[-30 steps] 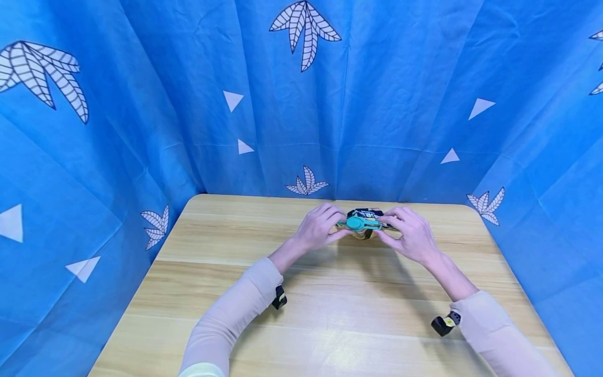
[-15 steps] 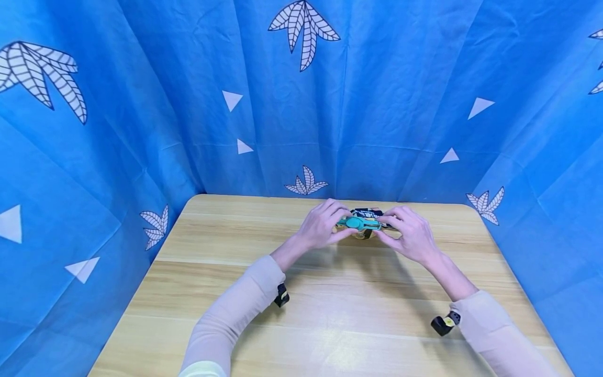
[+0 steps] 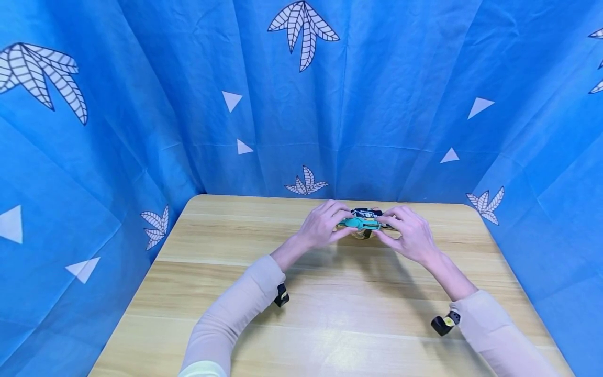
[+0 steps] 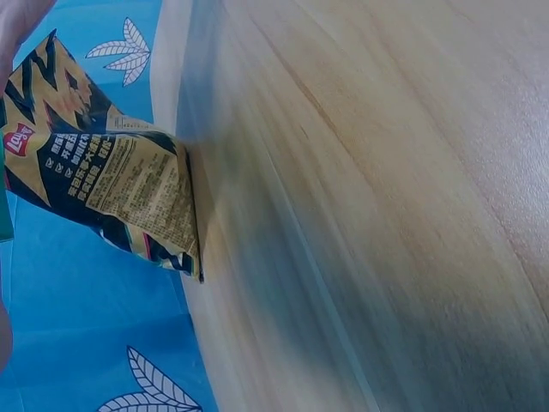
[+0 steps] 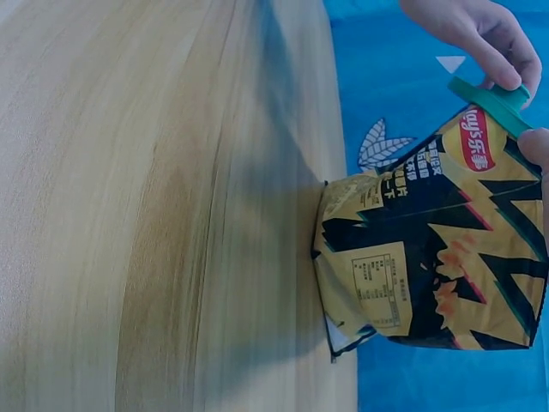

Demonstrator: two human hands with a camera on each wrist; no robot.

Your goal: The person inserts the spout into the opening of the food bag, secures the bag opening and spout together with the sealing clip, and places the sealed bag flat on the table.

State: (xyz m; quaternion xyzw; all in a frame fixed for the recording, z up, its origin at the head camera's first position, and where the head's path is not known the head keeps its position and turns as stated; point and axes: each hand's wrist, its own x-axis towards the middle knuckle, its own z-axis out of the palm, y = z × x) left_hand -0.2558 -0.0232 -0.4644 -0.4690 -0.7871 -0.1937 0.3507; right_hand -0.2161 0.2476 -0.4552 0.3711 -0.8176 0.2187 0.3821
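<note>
A black-and-gold chip bag point(image 5: 429, 249) stands near the table's back edge, its bottom on the wood in both wrist views. Across its top lies a teal bag clip point(image 3: 363, 224) with a round, wider left part. My left hand point(image 3: 320, 226) pinches the left end of the clip between thumb and fingers. At the other end, the thumb and fingers of my right hand point(image 3: 413, 236) pinch the clip and the bag's top corner. In the head view the hands and clip hide much of the bag; the left wrist view shows its printed side point(image 4: 120, 172).
The pale wooden table point(image 3: 311, 314) reaches back to a blue curtain point(image 3: 292, 115) with white leaf and triangle prints. More curtain hangs along both sides. A small black camera sits at each wrist, the left one point(image 3: 281, 296) just above the table.
My left hand has shifted slightly right along the clip, its fingertips now nearer the round part. The right hand, clip and bag stay nearly where they were.
</note>
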